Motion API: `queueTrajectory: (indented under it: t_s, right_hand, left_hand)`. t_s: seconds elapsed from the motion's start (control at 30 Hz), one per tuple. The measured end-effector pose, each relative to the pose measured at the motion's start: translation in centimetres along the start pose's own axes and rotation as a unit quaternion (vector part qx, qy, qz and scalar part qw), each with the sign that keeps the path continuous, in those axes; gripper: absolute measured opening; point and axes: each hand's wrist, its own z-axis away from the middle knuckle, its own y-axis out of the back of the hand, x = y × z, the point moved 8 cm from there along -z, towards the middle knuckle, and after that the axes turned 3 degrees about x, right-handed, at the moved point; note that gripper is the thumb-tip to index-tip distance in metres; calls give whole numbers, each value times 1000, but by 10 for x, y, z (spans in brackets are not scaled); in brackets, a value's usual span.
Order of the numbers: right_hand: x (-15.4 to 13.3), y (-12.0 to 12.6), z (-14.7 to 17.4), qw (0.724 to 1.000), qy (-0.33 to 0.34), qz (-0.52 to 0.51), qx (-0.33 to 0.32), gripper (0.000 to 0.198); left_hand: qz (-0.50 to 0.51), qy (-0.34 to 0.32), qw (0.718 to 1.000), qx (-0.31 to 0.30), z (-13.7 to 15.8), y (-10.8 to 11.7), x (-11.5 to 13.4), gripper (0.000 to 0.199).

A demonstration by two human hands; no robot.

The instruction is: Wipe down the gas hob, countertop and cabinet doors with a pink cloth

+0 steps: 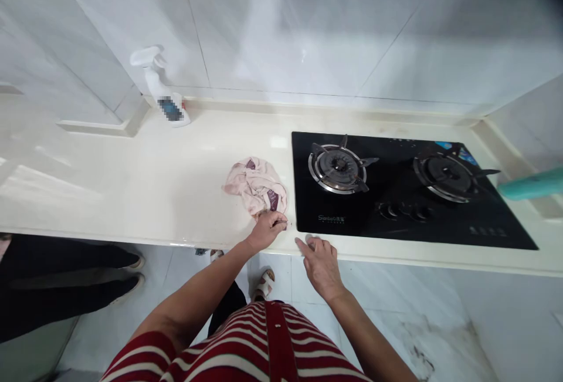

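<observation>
A crumpled pale pink cloth (253, 185) with dark purple patches lies on the counter, just left of the black gas stove (373, 226). My left hand (267, 230) is at the cloth's near edge, its fingers closed on a bit of it; a small dark purple piece shows at the fingertips. By the counter's front edge, below the stove's near left corner, my right hand (322, 260) rests with its fingers apart, one pointing left. I see no object held in it, though its palm side is hidden.
A white spray bottle (162, 88) stands against the tiled wall at the back left. The stove has two burners with pan supports. At the far right a teal cylindrical thing (534, 184) juts in. Another person's dark-trousered legs (65, 276) are at the left.
</observation>
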Motion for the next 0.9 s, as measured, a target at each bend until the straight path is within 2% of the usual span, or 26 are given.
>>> queueTrajectory:
  t_s: [0.17,0.33,0.47,0.6,0.67,0.77,0.9]
  right_hand:
    - [1,-1,1,1000,-6,-8,-13,59]
    - [6,1,5,995,-17,-97,11,54]
    - [24,4,11,964,-65,-251,67,32]
    - [44,3,23,933,-122,-329,82,28]
    - [49,5,30,931,-141,-326,86,24]
    - [53,12,39,947,-159,-263,96,22]
    - [55,16,42,961,-163,-205,84,41]
  left_hand:
    - [17,6,1000,-2,-2,0,-2,9]
    - [12,16,1000,-2,-2,-1,-3,8]
    - [2,22,1000,-1,0,-1,-2,9]
    - [-3,18,1000,-8,-2,-2,-2,10]
    - [-9,14,1000,-10,-4,-3,-2,10]
    - [-25,4,1000,-7,0,-4,6,8]
    - [-29,-28,998,-44,23,-12,29,4]
